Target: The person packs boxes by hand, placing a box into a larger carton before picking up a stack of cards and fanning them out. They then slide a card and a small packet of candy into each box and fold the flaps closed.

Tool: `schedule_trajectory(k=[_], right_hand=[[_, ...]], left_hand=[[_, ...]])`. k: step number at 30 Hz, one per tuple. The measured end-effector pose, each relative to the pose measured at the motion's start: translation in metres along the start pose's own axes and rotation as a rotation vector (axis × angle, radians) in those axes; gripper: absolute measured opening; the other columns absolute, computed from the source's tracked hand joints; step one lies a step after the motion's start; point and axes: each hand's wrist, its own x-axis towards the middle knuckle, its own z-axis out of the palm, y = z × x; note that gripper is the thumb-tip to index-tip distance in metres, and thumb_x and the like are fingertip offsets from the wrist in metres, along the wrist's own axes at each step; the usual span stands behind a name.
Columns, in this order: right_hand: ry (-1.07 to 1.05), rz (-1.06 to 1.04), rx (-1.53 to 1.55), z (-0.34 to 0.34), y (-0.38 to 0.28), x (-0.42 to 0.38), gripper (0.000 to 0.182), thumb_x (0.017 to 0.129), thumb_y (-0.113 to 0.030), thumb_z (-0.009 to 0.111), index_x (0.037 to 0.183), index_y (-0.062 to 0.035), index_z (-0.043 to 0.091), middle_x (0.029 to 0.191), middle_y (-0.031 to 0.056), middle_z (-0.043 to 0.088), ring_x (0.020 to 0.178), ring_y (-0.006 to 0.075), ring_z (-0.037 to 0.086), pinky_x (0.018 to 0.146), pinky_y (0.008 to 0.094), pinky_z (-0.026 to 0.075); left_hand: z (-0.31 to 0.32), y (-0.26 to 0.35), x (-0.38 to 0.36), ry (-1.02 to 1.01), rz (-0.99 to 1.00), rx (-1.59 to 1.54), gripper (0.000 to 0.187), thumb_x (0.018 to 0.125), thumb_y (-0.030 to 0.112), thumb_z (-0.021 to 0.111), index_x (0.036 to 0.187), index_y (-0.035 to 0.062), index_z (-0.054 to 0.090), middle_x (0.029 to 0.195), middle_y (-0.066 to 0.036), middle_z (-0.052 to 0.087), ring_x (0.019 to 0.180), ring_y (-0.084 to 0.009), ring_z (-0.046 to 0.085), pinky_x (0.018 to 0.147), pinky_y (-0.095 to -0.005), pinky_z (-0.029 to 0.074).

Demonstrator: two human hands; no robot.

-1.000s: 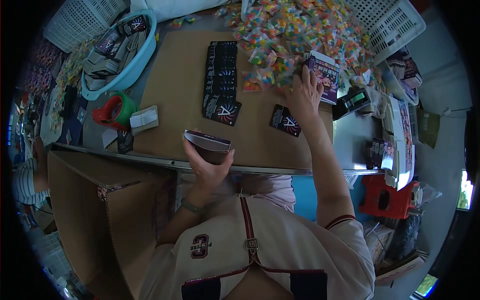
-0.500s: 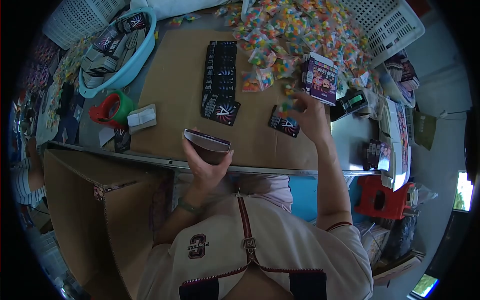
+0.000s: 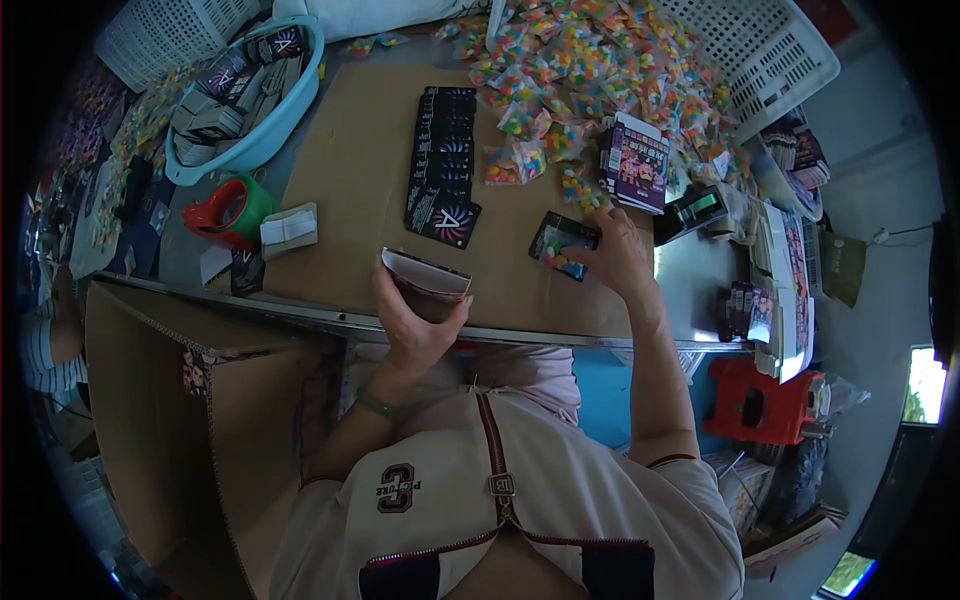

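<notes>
My left hand (image 3: 418,335) is wrapped round a small open carton (image 3: 428,278), its white inner side showing at the upper edge. My right hand (image 3: 622,258) has its thumb and fingers closed at a clear packet of coloured candy (image 3: 556,259). That packet lies against a black card (image 3: 546,236) on the brown cardboard sheet (image 3: 350,180). Another candy packet (image 3: 578,187) sits just above the fingers. Left of this, an overlapping column of black cards (image 3: 441,165) runs up the sheet. A purple printed box (image 3: 640,165) lies beyond my right hand.
A heap of candy packets (image 3: 600,70) covers the far right, beside a white basket (image 3: 770,60). A blue tub (image 3: 245,150) of cards and a red-green tape roll (image 3: 230,212) are at left. Below the table edge stands a large carton (image 3: 150,420).
My right hand has come down and slightly left, bringing the candy packet onto the black card. My left hand still holds the carton, now slightly turned and a little further right.
</notes>
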Motion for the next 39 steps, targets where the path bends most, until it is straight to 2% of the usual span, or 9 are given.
schedule_trajectory(k=[12, 18, 21, 27, 29, 31, 33, 36, 39], right_hand=[[0.012, -0.105, -0.017, 0.006, 0.003, -0.002, 0.061, 0.060, -0.032, 0.087, 0.112, -0.0070, 0.066, 0.111, 0.0133, 0.057, 0.112, 0.0326, 0.054, 0.095, 0.0414, 0.043], [-0.155, -0.066, -0.045, 0.003, -0.005, 0.004, 0.056, 0.060, -0.027, 0.087, 0.102, 0.0004, 0.063, 0.105, 0.0176, 0.059, 0.105, 0.0353, 0.057, 0.089, 0.0408, 0.046], [0.064, -0.080, 0.200, 0.021, -0.020, -0.029, 0.045, 0.066, -0.020, 0.084, 0.097, 0.0024, 0.060, 0.101, 0.0184, 0.063, 0.093, 0.0369, 0.062, 0.082, 0.0399, 0.049], [0.194, 0.019, 0.965, 0.012, -0.058, -0.058, 0.025, 0.080, 0.000, 0.070, 0.104, 0.0029, 0.061, 0.093, 0.0102, 0.069, 0.080, 0.0174, 0.067, 0.071, 0.0277, 0.053], [0.066, -0.236, 1.178, -0.028, -0.092, -0.060, 0.023, 0.082, 0.006, 0.064, 0.105, 0.0018, 0.063, 0.094, 0.0061, 0.067, 0.084, 0.0095, 0.063, 0.072, 0.0251, 0.052], [-0.042, -0.271, 0.997, -0.039, -0.113, -0.050, 0.021, 0.081, 0.006, 0.065, 0.101, 0.0015, 0.063, 0.094, 0.0092, 0.068, 0.082, 0.0159, 0.066, 0.069, 0.0269, 0.053], [0.149, -0.764, 0.409, -0.038, -0.135, -0.032, 0.027, 0.075, 0.006, 0.068, 0.102, 0.0004, 0.064, 0.096, 0.0120, 0.064, 0.078, 0.0247, 0.066, 0.065, 0.0300, 0.053], [0.047, -0.911, 0.075, -0.044, -0.156, -0.018, 0.034, 0.069, 0.001, 0.068, 0.103, -0.0011, 0.064, 0.098, 0.0140, 0.059, 0.079, 0.0318, 0.063, 0.066, 0.0352, 0.053], [-0.023, -1.084, -0.012, -0.030, -0.170, -0.010, 0.039, 0.068, -0.003, 0.066, 0.107, -0.0030, 0.063, 0.097, 0.0118, 0.058, 0.083, 0.0300, 0.062, 0.071, 0.0375, 0.053]], left_hand=[[-0.001, 0.002, -0.001, -0.030, -0.040, -0.002, 0.111, 0.063, 0.018, 0.086, 0.144, -0.0093, 0.015, 0.132, -0.026, 0.041, 0.120, -0.0338, 0.047, 0.101, -0.0419, 0.040], [-0.002, 0.002, -0.002, -0.006, -0.014, 0.040, 0.111, 0.063, 0.019, 0.087, 0.143, -0.0096, 0.016, 0.133, -0.026, 0.041, 0.120, -0.0347, 0.048, 0.101, -0.0419, 0.041], [0.000, 0.000, -0.002, -0.002, -0.018, 0.060, 0.111, 0.062, 0.020, 0.087, 0.143, -0.0094, 0.017, 0.132, -0.027, 0.041, 0.120, -0.0353, 0.048, 0.100, -0.0423, 0.041], [-0.002, 0.014, 0.014, 0.067, 0.131, 0.142, 0.104, 0.061, 0.027, 0.087, 0.137, -0.0100, 0.027, 0.113, -0.024, 0.051, 0.095, -0.0410, 0.057, 0.082, -0.0457, 0.048], [-0.002, 0.015, 0.017, 0.016, 0.046, 0.082, 0.100, 0.060, 0.027, 0.087, 0.134, -0.0087, 0.032, 0.106, -0.022, 0.054, 0.090, -0.0406, 0.058, 0.076, -0.0464, 0.048], [0.001, 0.013, 0.015, 0.049, 0.092, 0.136, 0.099, 0.059, 0.027, 0.087, 0.134, -0.0082, 0.033, 0.107, -0.022, 0.054, 0.091, -0.0402, 0.058, 0.075, -0.0467, 0.048], [0.003, 0.013, 0.014, 0.086, 0.132, 0.193, 0.098, 0.058, 0.027, 0.087, 0.133, -0.0077, 0.035, 0.107, -0.021, 0.055, 0.092, -0.0397, 0.059, 0.075, -0.0470, 0.048], [-0.001, 0.016, 0.018, 0.053, 0.052, 0.152, 0.097, 0.057, 0.027, 0.086, 0.133, -0.0075, 0.037, 0.108, -0.022, 0.055, 0.092, -0.0400, 0.059, 0.076, -0.0472, 0.048], [0.001, 0.015, 0.014, 0.000, 0.025, 0.116, 0.098, 0.057, 0.025, 0.085, 0.134, -0.0079, 0.035, 0.109, -0.022, 0.054, 0.093, -0.0399, 0.059, 0.077, -0.0471, 0.048]])
